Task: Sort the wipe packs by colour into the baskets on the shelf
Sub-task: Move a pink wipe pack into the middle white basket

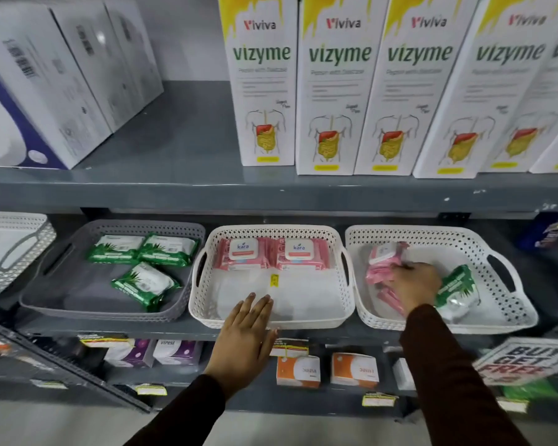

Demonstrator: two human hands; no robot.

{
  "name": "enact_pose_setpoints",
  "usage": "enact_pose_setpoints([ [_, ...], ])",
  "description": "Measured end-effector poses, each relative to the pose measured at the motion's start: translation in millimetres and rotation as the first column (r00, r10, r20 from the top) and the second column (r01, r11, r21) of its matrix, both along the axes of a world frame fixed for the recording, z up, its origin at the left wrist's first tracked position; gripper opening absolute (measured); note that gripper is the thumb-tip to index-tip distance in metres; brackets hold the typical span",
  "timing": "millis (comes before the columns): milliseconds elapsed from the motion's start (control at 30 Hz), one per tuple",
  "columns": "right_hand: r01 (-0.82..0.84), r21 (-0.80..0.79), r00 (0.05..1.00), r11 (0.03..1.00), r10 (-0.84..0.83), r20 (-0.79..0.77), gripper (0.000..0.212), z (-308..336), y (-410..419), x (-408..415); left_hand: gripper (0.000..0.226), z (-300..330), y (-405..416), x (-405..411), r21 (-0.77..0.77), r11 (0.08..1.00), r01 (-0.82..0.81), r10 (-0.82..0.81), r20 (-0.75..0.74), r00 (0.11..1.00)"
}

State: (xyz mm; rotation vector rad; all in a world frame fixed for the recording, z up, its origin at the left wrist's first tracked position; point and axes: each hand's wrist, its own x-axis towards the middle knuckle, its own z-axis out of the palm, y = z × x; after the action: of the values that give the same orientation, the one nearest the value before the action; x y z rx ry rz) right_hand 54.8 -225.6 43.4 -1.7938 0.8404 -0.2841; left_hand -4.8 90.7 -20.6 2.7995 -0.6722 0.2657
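Note:
Three baskets stand side by side on the middle shelf. The grey basket point(45, 284) on the left holds three green wipe packs point(144, 283). The white middle basket point(203, 304) has two pink packs point(242, 255) at its back. The white right basket point(509, 278) contains pink packs point(384, 262) and one green pack point(456, 284). My right hand point(416, 284) is inside the right basket, lying over the pink packs with fingers curled on one. My left hand point(245, 333) rests flat, fingers spread, on the front rim of the middle basket and holds nothing.
Tall white boxes point(335, 85) line the upper shelf, with grey-white cartons point(62, 75) to their left. Another white basket point(10, 252) sits at the far left. Small orange boxes point(298, 370) and purple boxes point(174, 352) fill the lower shelf. A promo sign point(525, 362) hangs at lower right.

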Motion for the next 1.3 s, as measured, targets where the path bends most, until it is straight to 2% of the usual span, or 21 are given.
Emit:
enact_pose_setpoints([
  [33, 0.027, -0.011, 0.997, 1.000, -0.027, 0.067, 0.012, 10.3, 4.2, -5.9, 0.056, 0.5, 4.1, 0.0, 0.002, 1.000, -0.006, 0.006, 0.000, 1.000],
  [100, 0.079, -0.195, 0.983, 0.978, -0.043, 0.180, 0.009, 26.1, 11.5, -15.0, 0.057, 1.6, 9.8, 0.0, -0.001, 1.000, -0.001, 0.001, -0.008, 1.000],
  [133, 0.092, -0.234, 0.970, 0.968, -0.034, 0.239, 0.007, 28.5, 15.8, -13.4, 0.058, 2.3, 11.4, 0.2, -0.004, 1.000, 0.006, -0.006, -0.011, 1.000],
  [200, 0.016, -0.174, 0.955, 0.985, 0.036, 0.293, 0.007, 31.4, 30.9, -9.2, 0.060, 4.1, 12.8, 0.4, -0.005, 1.000, 0.015, -0.015, -0.012, 1.000],
  [267, -0.111, -0.042, 0.955, 0.993, 0.119, 0.271, 0.011, 23.3, 52.8, 0.3, 0.063, 5.9, 12.5, -0.4, -0.003, 1.000, 0.019, -0.019, -0.019, 1.000],
  [400, -0.294, 0.049, 0.953, 0.954, 0.290, 0.084, 0.004, -9.8, 102.8, 14.7, 0.065, 7.8, 13.7, -2.2, 0.014, 1.000, 0.021, -0.020, -0.044, 0.999],
  [467, -0.379, -0.088, 0.924, 0.921, 0.371, -0.091, 0.006, -28.4, 115.1, 24.1, 0.064, 7.7, 13.6, -1.9, 0.030, 0.999, 0.021, -0.020, -0.044, 0.999],
  [533, -0.486, -0.237, 0.862, 0.841, 0.417, -0.288, 0.016, -31.6, 120.0, 28.1, 0.063, 6.3, 12.2, -0.7, 0.042, 0.999, 0.015, -0.014, -0.035, 0.999],
  [667, -0.599, -0.376, 0.790, 0.707, 0.445, -0.422, 0.026, -18.2, 123.6, 27.1, 0.066, 2.2, 4.2, 1.9, 0.037, 0.999, 0.025, -0.024, -0.046, 0.999],
  [700, -0.602, -0.387, 0.791, 0.699, 0.454, -0.411, 0.024, -12.3, 120.2, 25.3, 0.066, 1.2, -0.1, 2.2, 0.034, 0.999, 0.033, -0.031, -0.050, 0.998],
  [767, -0.532, -0.408, 0.845, 0.742, 0.433, -0.315, 0.018, 2.0, 103.7, 19.9, 0.065, 0.4, -8.8, 2.2, 0.024, 0.999, 0.036, -0.035, -0.053, 0.998],
  [867, -0.272, -0.487, 0.962, 0.830, 0.226, -0.152, 0.019, 23.6, 53.2, 14.2, 0.067, 0.8, -21.7, 1.5, 0.014, 0.999, 0.037, -0.036, -0.054, 0.998],
  [933, -0.220, -0.518, 0.965, 0.827, 0.108, -0.237, 0.026, 26.0, 13.7, 14.5, 0.067, 1.3, -29.2, 1.3, 0.013, 0.999, 0.045, -0.044, -0.050, 0.998],
  [1033, -0.380, -0.526, 0.860, 0.761, 0.081, -0.504, 0.029, 6.9, -22.8, 16.3, 0.067, 2.0, -38.1, 0.4, 0.019, 0.998, 0.055, -0.054, -0.056, 0.997],
  [1100, -0.458, -0.530, 0.795, 0.714, 0.063, -0.603, 0.032, -5.1, -27.6, 17.3, 0.067, 3.3, -41.6, -0.4, 0.020, 0.998, 0.058, -0.057, -0.059, 0.997],
  [1133, -0.453, -0.531, 0.789, 0.716, 0.045, -0.613, 0.034, -10.1, -28.2, 19.3, 0.066, 3.9, -40.8, -0.8, 0.009, 0.998, 0.060, -0.059, -0.060, 0.996],
  [1200, -0.372, -0.497, 0.804, 0.784, 0.005, -0.594, 0.046, -14.7, -29.0, 23.3, 0.065, 4.3, -34.2, -1.5, -0.011, 0.999, 0.051, -0.052, -0.055, 0.997],
  [1300, -0.245, -0.455, 0.869, 0.856, -0.014, -0.495, 0.055, -17.1, -32.0, 28.1, 0.063, 5.1, -13.3, -3.1, -0.006, 1.000, 0.014, -0.014, -0.041, 0.999],
])
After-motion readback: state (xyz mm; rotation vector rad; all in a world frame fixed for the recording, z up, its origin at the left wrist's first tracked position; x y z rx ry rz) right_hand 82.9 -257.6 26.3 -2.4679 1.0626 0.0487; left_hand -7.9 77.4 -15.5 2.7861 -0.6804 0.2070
